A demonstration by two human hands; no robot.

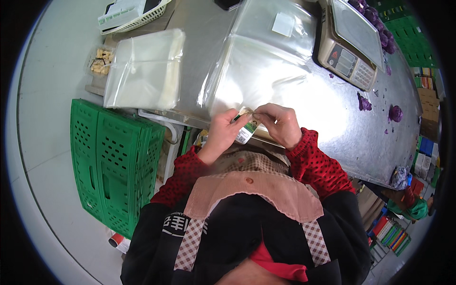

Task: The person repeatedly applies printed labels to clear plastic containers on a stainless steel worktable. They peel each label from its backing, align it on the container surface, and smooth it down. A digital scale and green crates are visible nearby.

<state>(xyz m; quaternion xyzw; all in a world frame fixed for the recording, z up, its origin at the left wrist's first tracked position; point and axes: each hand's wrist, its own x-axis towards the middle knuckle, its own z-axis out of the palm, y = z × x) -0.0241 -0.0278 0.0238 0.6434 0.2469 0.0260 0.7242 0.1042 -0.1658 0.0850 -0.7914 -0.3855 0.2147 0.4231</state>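
My left hand (pixel 225 129) grips a small printed label sheet (pixel 244 134), white with a green band, between thumb and fingers near the table's front edge. Close on its right, my right hand (pixel 279 123) has thumb and forefinger pinched together at the label's upper edge. Whether a layer is being held apart there is too small to tell. Just beyond both hands lies a stack of clear plastic bags (pixel 249 71) on the metal table (pixel 356 139). A white paper slip (pixel 283 24) rests on the far part of that stack.
A second bag stack (pixel 146 71) lies at left, near a tub of light pieces (pixel 102 61) and a basket (pixel 142 19). Green crates (pixel 110 160) stand left below. A digital scale (pixel 347 53), purple cabbages (pixel 386 39) and leaf scraps (pixel 364 102) are at right; a person (pixel 409 206) is beyond.
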